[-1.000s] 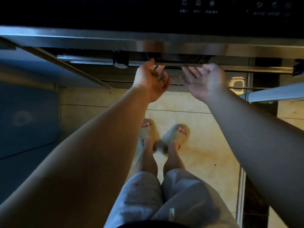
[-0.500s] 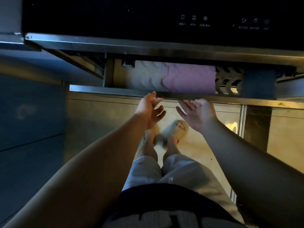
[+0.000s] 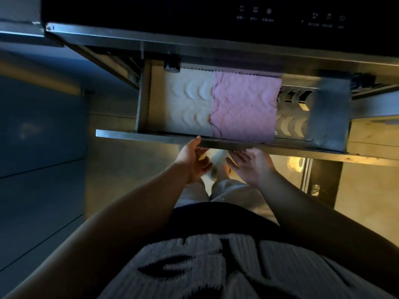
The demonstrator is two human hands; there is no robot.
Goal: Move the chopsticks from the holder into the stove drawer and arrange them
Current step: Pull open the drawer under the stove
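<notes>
The stove drawer [image 3: 151, 134] stands pulled out below the black stove front [image 3: 194, 16]. A cream cloth [image 3: 187, 100] and a pink cloth [image 3: 244, 104] lie side by side on its floor. My left hand [image 3: 194, 160] is palm up just under the drawer's front lip, its thumb tip touching the edge. My right hand [image 3: 252, 167] is beside it, palm up with its fingers spread, fingertips at the lip's underside. Neither hand holds anything. No chopsticks or holder are in view.
At the drawer's right end is bare slotted metal [image 3: 291, 124]. A grey cabinet front [image 3: 38, 147] fills the left side. Below the hands are my legs and the light tiled floor [image 3: 367, 190].
The drawer has slid out towards me, showing the two cloths. Both hands have drawn back with its front lip. The view has tilted up and back.
</notes>
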